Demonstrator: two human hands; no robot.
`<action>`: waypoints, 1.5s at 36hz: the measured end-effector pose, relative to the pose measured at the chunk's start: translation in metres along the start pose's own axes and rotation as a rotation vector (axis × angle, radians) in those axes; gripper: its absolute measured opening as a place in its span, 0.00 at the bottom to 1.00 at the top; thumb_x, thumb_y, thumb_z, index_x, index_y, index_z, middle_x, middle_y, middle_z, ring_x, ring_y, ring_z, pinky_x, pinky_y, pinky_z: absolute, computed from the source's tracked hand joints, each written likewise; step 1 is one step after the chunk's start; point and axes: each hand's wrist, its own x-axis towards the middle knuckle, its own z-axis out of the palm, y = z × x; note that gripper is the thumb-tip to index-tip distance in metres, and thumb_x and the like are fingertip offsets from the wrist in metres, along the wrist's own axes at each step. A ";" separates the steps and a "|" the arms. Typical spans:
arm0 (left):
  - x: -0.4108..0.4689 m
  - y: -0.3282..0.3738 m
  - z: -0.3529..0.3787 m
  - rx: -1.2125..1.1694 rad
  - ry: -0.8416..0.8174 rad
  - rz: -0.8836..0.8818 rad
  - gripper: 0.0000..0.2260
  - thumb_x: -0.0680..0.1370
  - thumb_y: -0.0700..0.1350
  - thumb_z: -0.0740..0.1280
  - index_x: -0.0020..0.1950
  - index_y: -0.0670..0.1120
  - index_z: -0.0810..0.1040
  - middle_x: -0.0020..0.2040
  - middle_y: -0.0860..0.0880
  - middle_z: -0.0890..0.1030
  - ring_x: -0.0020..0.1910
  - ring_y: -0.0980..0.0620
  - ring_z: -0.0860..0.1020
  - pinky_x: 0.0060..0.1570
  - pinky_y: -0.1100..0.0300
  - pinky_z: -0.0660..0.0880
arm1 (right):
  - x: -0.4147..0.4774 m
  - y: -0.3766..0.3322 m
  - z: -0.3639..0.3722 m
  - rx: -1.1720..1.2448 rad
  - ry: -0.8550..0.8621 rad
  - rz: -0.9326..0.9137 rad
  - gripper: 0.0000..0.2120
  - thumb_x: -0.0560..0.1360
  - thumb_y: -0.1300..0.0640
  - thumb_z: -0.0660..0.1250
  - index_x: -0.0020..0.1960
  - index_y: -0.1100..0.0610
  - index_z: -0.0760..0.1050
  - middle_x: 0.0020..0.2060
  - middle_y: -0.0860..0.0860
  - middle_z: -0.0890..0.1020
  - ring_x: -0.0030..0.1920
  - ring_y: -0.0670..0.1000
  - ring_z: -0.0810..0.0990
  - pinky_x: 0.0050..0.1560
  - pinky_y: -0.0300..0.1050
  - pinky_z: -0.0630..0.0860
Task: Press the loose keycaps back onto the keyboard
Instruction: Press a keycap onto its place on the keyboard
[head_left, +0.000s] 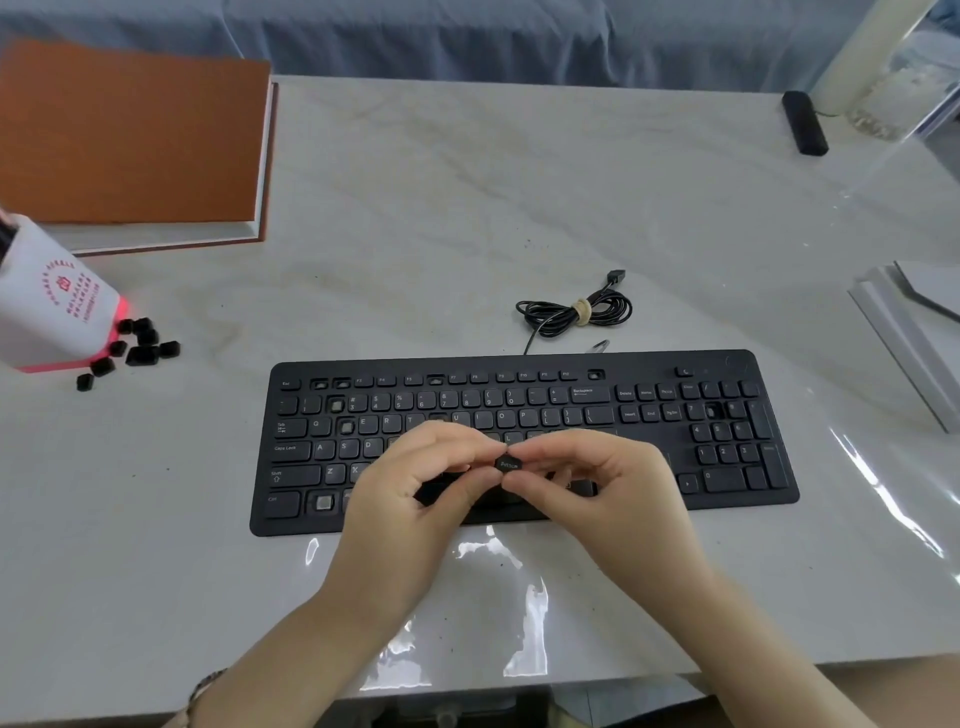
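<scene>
A black keyboard (649, 447) lies across the middle of the table, with several bare key sockets along its left rows and one in the number pad. Both hands hover over its middle rows. My left hand (415, 483) and my right hand (597, 483) meet fingertip to fingertip and together pinch one small black keycap (507, 464) with white lettering, held just above the keys. Several loose black keycaps (136, 345) lie in a small heap on the table at the far left.
A white and red container (49, 306) stands beside the loose keycaps. An orange-covered book (130, 135) lies at the back left. The keyboard's coiled cable (574, 312) sits behind it. A black bar (804, 122) lies at the back right, grey trays (909, 332) at the right edge.
</scene>
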 end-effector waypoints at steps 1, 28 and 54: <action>0.000 -0.002 0.000 0.022 -0.012 0.008 0.07 0.71 0.51 0.66 0.47 0.60 0.80 0.48 0.61 0.80 0.50 0.62 0.78 0.49 0.74 0.70 | 0.000 0.002 0.000 -0.025 -0.002 0.003 0.12 0.66 0.64 0.75 0.39 0.47 0.80 0.33 0.39 0.82 0.34 0.37 0.79 0.38 0.29 0.72; 0.017 -0.071 -0.009 1.037 -0.034 0.064 0.23 0.78 0.53 0.54 0.69 0.44 0.72 0.71 0.43 0.70 0.71 0.44 0.65 0.69 0.46 0.56 | 0.083 0.072 -0.073 -0.533 0.116 0.058 0.03 0.69 0.57 0.73 0.43 0.52 0.83 0.37 0.44 0.78 0.36 0.45 0.72 0.38 0.27 0.66; 0.018 -0.073 -0.009 1.035 -0.007 0.081 0.23 0.78 0.53 0.54 0.68 0.44 0.73 0.70 0.43 0.71 0.71 0.44 0.66 0.69 0.46 0.58 | 0.063 0.075 -0.049 -1.053 0.236 -0.259 0.04 0.68 0.61 0.72 0.42 0.60 0.83 0.39 0.55 0.78 0.39 0.60 0.77 0.33 0.48 0.75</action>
